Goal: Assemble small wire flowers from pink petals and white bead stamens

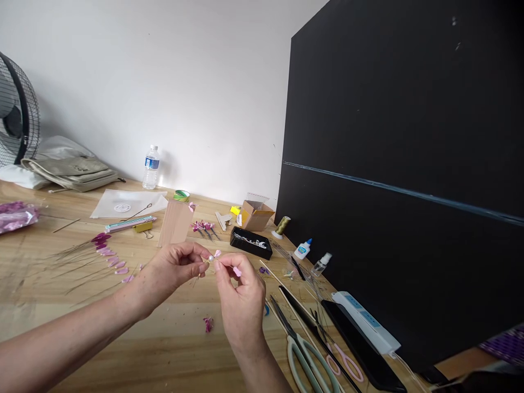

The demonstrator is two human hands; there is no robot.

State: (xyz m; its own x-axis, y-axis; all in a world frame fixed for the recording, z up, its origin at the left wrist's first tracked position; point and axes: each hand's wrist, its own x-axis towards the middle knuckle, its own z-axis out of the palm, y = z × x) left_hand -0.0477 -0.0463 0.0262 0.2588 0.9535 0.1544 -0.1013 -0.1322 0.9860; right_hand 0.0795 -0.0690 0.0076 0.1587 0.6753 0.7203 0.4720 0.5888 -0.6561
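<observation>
My left hand (178, 266) is closed, pinching a small piece with a white pearl bead (210, 258) and gold-coloured wire between thumb and fingertips. Close against it, my right hand (242, 292) is also closed, its thumb and finger pinching a thin stem. One pale pink petal (218, 253) shows just above the fingertips, and another pink petal (237, 271) sticks out by my right fingers. Where the stems meet is too small to make out. To the left lies a row of wired petals (112, 263), shading from dark magenta to pale pink.
Behind my hands stand a wooden block (176, 224) and a black tray (250, 244) of small parts. Large scissors (307, 355), pink-handled scissors (344, 360), a glue bottle (303, 249) and a power strip (366, 322) lie right, along a black panel (388, 136). A water bottle (151, 169) stands at the wall.
</observation>
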